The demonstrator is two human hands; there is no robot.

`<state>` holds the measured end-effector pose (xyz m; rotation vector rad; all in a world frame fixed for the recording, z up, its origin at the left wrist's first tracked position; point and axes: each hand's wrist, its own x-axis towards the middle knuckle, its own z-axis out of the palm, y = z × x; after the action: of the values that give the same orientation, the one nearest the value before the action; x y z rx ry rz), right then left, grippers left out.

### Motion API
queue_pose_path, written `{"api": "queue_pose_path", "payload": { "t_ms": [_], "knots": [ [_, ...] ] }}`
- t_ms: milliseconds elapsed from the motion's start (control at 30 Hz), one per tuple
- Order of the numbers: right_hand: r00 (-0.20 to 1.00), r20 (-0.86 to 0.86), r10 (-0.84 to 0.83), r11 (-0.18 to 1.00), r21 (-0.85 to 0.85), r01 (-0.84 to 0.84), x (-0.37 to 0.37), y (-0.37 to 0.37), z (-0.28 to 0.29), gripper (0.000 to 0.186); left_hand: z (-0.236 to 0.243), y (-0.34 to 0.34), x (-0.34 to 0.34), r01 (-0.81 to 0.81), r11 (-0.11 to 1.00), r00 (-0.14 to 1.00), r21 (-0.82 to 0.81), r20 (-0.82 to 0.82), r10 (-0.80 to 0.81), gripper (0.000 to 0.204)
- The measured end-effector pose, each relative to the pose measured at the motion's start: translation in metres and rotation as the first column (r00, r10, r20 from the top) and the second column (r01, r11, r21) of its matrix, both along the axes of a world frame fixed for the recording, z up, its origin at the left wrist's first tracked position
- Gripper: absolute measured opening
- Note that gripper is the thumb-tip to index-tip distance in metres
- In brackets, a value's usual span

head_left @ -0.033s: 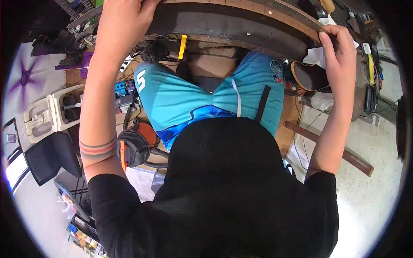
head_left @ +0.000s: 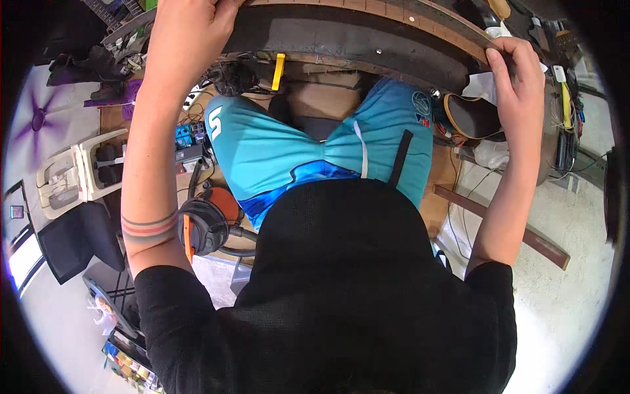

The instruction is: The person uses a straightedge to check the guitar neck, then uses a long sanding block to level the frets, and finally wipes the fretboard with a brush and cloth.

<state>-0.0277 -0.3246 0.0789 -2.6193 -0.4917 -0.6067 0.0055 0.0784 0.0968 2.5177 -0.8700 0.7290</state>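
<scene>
A long wooden strip with cross slots and a pale dot (head_left: 380, 16) runs across the top, along a dark board (head_left: 308, 33). My left hand (head_left: 193, 36) grips it at upper left, its fingertips partly cut off by the top edge. At upper right my right hand (head_left: 515, 75) holds the strip's end with thumb and fingers curled on it. A yellow tool (head_left: 279, 71) sits at the board's near edge, above my lap in turquoise shorts. White paper (head_left: 479, 88) lies beside my right hand.
An orange-and-black vacuum (head_left: 203, 230) stands low left, near a cream plastic case (head_left: 59, 184), a black chair-like object (head_left: 82, 243) and a purple fan (head_left: 39, 118). On the right are a dark cushioned pad (head_left: 469, 115), loose cables and a long brown plank (head_left: 499, 230).
</scene>
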Motion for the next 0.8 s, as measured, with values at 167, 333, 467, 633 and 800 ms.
{"api": "queue_pose_path", "payload": {
  "t_ms": [167,333,467,633,800],
  "knots": [
    [0.999,-0.036,0.024,0.997,-0.070,-0.026,0.006,0.005,0.001,0.017,-0.011,0.007,0.004,-0.062,0.998,0.998,0.023,0.000,0.062,0.010],
    [0.986,0.028,0.162,0.984,-0.079,-0.159,0.011,0.023,0.023,0.020,-0.008,0.004,0.008,-0.048,0.998,0.997,0.029,0.056,0.046,0.009],
    [0.997,-0.033,0.073,0.958,-0.277,-0.080,0.012,0.074,0.036,0.029,-0.001,0.003,0.000,-0.081,0.994,0.996,0.070,-0.027,0.083,0.010],
    [0.914,-0.363,-0.179,0.947,-0.316,0.060,0.018,0.085,0.033,0.036,-0.002,0.005,-0.005,-0.129,0.988,0.989,0.085,-0.059,0.134,0.013],
    [0.962,-0.271,0.032,0.984,-0.159,-0.078,0.024,0.083,0.030,0.034,-0.065,0.030,-0.024,-0.116,0.881,0.945,-0.458,0.224,0.240,0.011]
  ]
}}
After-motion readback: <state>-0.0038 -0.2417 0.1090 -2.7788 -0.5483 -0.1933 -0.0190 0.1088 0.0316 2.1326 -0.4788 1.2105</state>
